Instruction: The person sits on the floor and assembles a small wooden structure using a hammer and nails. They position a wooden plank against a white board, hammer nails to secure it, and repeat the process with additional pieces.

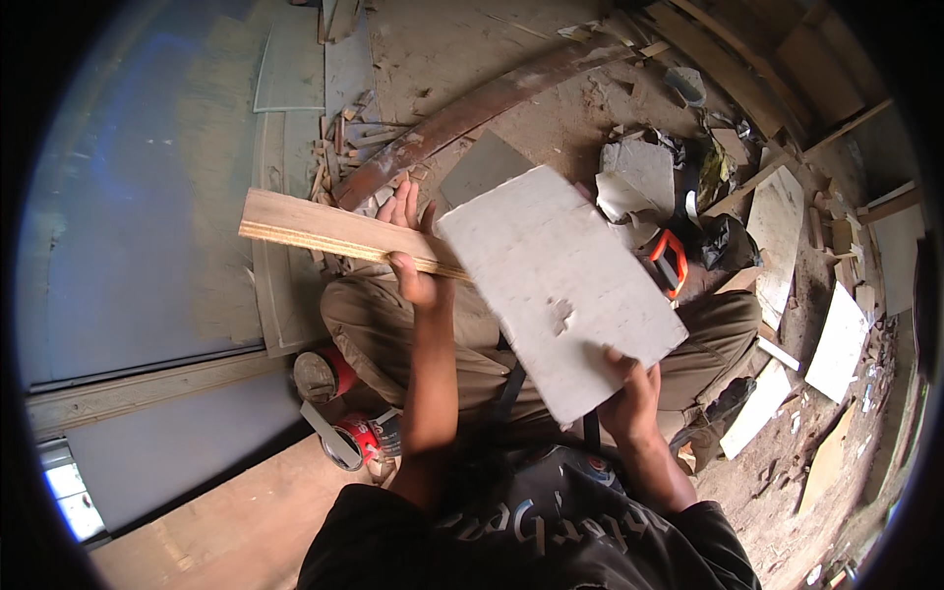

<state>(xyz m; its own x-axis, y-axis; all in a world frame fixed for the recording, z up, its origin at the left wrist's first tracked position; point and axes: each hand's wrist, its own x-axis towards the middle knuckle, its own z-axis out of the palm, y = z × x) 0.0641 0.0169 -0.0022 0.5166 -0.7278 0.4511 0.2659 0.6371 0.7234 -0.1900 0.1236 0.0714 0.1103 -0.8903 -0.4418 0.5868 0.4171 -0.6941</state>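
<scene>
My left hand holds a narrow strip of plywood, its thumb on the near edge and its fingers showing past the far edge. The strip points to the left, and its right end is hidden behind a white rectangular board. That board has a small chipped patch near its middle. My right hand grips its lower right edge, with the thumb on top and the other fingers underneath. The board is tilted over my crossed legs. Just beyond its right edge lies an orange and black saw handle.
Two red cans stand by my left knee, next to a large grey-blue panel. A long brown plank crosses the dirt floor ahead. White board offcuts and wood scraps lie to the right, below a wooden frame.
</scene>
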